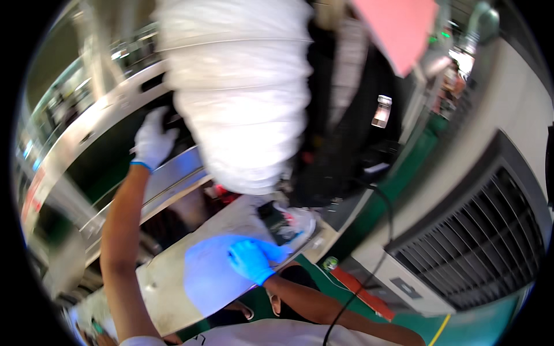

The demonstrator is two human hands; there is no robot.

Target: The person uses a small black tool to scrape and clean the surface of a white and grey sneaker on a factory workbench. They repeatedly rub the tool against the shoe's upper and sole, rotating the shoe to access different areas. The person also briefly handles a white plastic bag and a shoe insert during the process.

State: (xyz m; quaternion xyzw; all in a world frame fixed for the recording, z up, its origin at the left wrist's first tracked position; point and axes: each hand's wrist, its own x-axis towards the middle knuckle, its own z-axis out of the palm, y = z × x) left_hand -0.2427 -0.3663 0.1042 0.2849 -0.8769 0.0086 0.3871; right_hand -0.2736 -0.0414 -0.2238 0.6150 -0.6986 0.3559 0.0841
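Left hand (153,141), white-gloved: blurred, stood at the opening of a pale machine frame (113,106); grip could not be told. Right hand (251,262), blue-gloved: lay over a blue patch (209,274) (sheet or light, unclear) on the bench (156,284); grip likewise unclear. Ribbed white duct (242,98): hung centrally, blocking sight behind. Clear plastic bag (304,220): sat near right hand. Grilled grey cabinet (467,230): stood rightmost.
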